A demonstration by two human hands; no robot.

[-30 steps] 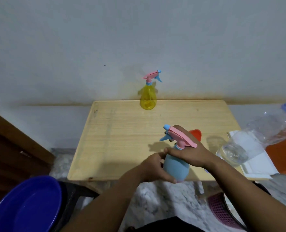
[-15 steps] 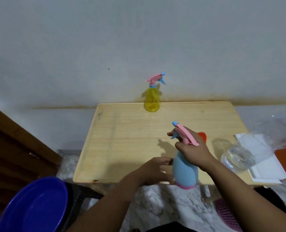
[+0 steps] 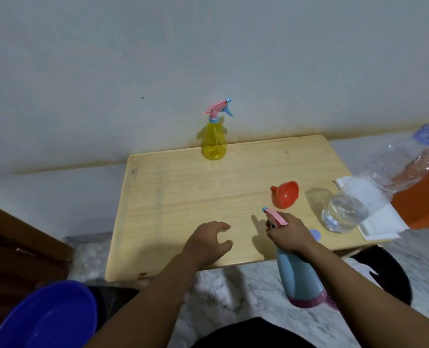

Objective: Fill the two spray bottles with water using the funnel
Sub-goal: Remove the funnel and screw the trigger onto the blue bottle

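Note:
My right hand (image 3: 290,234) grips the neck of a light blue spray bottle (image 3: 299,277) with a pink trigger head, holding it off the near right edge of the wooden table (image 3: 183,197). Over the table's near side hovers my left hand (image 3: 208,242), fingers loosely curled and holding nothing. A yellow spray bottle (image 3: 214,140) with a pink and blue head stands at the table's far edge by the wall. An orange funnel (image 3: 285,194) lies on its side on the table, right of centre. A large clear water bottle (image 3: 374,189) leans at the table's right side.
A white tray (image 3: 381,222) sits under the water bottle at the right edge. A small blue cap (image 3: 315,233) lies on the table behind my right hand. A blue basin (image 3: 45,317) is at the lower left. A dark wooden door is at the left, and a pink basket shows below the table.
My left hand has let go of the blue bottle and moved left over the table. My right hand has carried the bottle down and toward me, uncovering the funnel.

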